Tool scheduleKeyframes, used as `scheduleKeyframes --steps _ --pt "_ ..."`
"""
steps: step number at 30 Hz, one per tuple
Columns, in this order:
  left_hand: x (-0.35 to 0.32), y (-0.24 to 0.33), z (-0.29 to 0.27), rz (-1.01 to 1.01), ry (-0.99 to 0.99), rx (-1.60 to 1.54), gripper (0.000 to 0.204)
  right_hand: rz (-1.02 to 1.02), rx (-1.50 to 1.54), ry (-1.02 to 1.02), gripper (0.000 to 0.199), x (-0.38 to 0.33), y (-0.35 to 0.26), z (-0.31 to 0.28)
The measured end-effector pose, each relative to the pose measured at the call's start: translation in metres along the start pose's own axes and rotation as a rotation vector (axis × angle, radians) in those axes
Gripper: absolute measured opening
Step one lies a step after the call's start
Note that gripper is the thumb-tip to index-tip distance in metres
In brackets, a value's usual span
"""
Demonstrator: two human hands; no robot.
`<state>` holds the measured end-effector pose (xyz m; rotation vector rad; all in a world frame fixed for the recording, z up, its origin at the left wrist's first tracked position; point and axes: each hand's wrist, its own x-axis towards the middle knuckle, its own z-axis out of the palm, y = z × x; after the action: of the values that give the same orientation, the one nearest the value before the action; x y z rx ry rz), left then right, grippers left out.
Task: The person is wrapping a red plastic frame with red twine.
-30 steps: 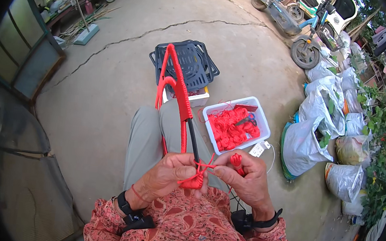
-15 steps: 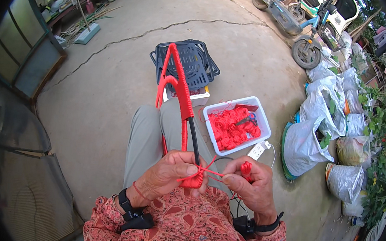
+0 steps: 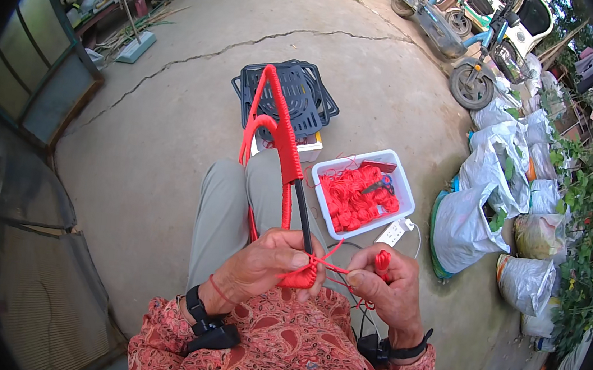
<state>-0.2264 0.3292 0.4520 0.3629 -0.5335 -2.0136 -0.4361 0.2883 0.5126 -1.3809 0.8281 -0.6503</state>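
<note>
A frame (image 3: pixel 287 151) wrapped in red cord rises from my lap, leaning away from me. Between its wrapped stretches a black bar (image 3: pixel 302 214) lies bare. My left hand (image 3: pixel 260 259) grips the frame's near end, thumb pressed by the spot where red strands cross the bar. To its right, my right hand (image 3: pixel 392 290) pinches the red cord (image 3: pixel 334 265), stretched between both hands. A small wound bundle of the same cord (image 3: pixel 382 260) pokes up from the right fist. The fingers hide part of the crossing.
Beyond my knees, a white tub (image 3: pixel 316 191) holds tangled red cord and scissors (image 3: pixel 382 185), with a white power strip (image 3: pixel 394 231) beside it. Black plastic racks (image 3: pixel 284 97) rest on a white box (image 3: pixel 309 150). White sacks (image 3: pixel 471 225) line the right; a scooter (image 3: pixel 469 59) stands behind.
Both hands have shifted slightly to the right with the frame's near end. The grips look the same, and the cord remains stretched between them.
</note>
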Motion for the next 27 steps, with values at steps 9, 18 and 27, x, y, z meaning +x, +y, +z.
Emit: scheduleKeyframes --steps 9,18,27 --pt "0.000 0.001 -0.002 -0.018 0.029 0.044 0.030 -0.019 -0.033 -0.019 0.017 -0.006 -0.005 -0.001" --pt "0.001 -0.001 0.003 0.003 0.042 -0.036 0.034 0.002 -0.034 -0.094 0.023 -0.008 0.012 -0.004" --pt "0.002 0.003 0.007 -0.034 0.001 -0.060 0.027 -0.160 0.467 -0.102 0.030 0.009 0.002 0.021"
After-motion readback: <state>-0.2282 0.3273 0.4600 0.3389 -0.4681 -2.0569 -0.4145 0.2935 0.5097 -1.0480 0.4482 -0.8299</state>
